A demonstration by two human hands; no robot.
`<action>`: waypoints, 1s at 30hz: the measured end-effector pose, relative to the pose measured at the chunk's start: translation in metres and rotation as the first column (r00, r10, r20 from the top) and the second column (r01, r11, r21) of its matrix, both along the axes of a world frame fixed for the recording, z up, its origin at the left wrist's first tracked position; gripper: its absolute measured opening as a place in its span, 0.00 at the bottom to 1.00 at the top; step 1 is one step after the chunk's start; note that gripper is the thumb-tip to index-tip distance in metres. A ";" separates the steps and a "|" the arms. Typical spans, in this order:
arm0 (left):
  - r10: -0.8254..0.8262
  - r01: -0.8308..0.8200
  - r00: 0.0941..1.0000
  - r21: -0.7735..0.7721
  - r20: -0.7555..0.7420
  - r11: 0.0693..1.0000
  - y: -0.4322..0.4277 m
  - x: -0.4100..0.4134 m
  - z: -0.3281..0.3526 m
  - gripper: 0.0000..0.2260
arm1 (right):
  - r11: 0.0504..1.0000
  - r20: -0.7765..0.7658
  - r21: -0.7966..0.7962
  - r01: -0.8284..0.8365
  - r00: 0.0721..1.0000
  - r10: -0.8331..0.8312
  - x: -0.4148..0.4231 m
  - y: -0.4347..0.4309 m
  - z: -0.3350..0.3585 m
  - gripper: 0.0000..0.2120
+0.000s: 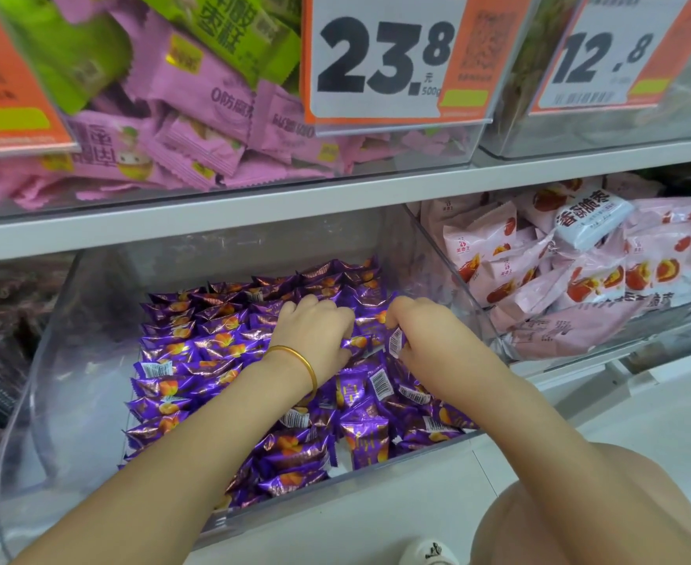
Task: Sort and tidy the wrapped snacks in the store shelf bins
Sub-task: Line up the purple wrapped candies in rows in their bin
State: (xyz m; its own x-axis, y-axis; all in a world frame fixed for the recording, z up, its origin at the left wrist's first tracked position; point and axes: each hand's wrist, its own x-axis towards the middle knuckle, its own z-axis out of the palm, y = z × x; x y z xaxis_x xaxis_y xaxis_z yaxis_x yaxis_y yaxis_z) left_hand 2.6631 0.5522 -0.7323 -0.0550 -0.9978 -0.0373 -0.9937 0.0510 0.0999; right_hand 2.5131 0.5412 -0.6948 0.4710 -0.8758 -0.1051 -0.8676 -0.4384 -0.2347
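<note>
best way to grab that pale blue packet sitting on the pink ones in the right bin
Pinch the pale blue packet across its narrow width, coming from the front and above. It lies tilted on top of the pink packets, and nothing covers it.

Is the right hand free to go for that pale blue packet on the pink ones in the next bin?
Probably not straight away: the right hand pinches a purple packet, and the clear bin wall stands between it and the pale blue packet. Over that wall, the way looks open.
</note>
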 end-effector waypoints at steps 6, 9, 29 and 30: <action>0.057 -0.055 0.995 -0.025 0.083 0.998 0.001 -0.004 0.001 0.09 | 0.982 -0.026 -0.180 0.064 0.997 -0.070 0.009 0.000 -0.001 0.14; 0.076 -0.076 0.992 -0.009 0.102 0.997 0.001 -0.005 0.002 0.11 | 0.983 -0.061 -0.149 0.108 0.991 -0.118 0.016 -0.006 -0.006 0.15; -0.019 0.024 0.999 -0.128 0.041 0.991 -0.022 -0.027 -0.005 0.16 | 0.982 -0.076 0.181 -0.054 0.995 0.069 -0.008 0.014 0.012 0.11; -0.026 0.030 0.999 -0.135 0.032 0.990 -0.022 -0.027 -0.005 0.17 | 0.980 -0.056 0.192 -0.057 0.996 0.069 -0.008 0.014 0.014 0.10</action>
